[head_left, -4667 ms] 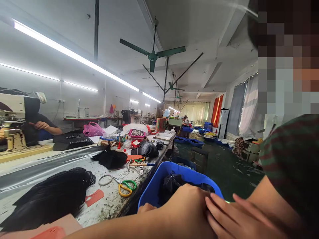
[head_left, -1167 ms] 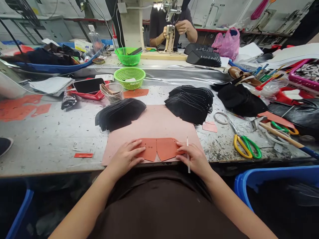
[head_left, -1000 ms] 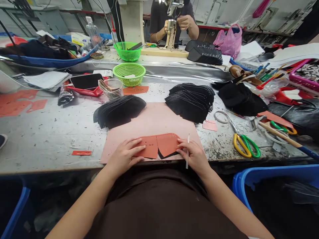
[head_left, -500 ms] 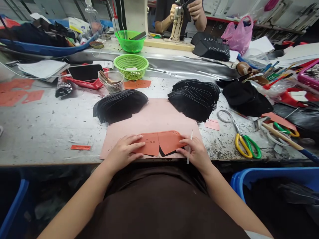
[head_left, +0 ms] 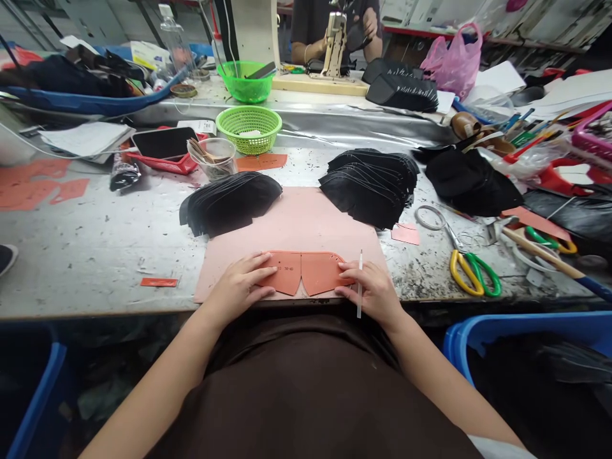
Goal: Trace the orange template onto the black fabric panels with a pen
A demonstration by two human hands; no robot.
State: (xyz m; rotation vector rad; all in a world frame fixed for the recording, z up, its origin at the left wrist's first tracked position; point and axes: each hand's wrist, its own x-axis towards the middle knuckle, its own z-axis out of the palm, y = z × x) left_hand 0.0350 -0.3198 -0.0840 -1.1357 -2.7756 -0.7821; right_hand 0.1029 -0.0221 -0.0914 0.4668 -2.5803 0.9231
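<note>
An orange card template (head_left: 319, 273) with a V-shaped notch and printed markings lies along the near edge of a pink board (head_left: 301, 220). My left hand (head_left: 239, 285) grips its left end, thumb below and fingers over the top. At the right end, my right hand (head_left: 377, 292) pinches the template and also keeps a slim white marking pen (head_left: 359, 290) upright between its fingers. A thin dark strip shows under the template's right end; the rest beneath is hidden. Behind sit two fanned stacks of black cut pieces, one left (head_left: 229, 203) and one right (head_left: 368, 185).
Scissors (head_left: 459, 258) with yellow and green handles lie at right, near a hammer (head_left: 549, 255). Green baskets (head_left: 248, 131), a plastic cup (head_left: 213, 159) and a phone (head_left: 165, 142) stand behind. Blue bins (head_left: 526, 322) flank me. Across the bench, a person works at a sewing machine (head_left: 335, 44).
The template has shifted slightly and now covers most of the black piece that showed through its notch. Both hands keep hold of it. A dark shoe-like tip has come into view at far left.
</note>
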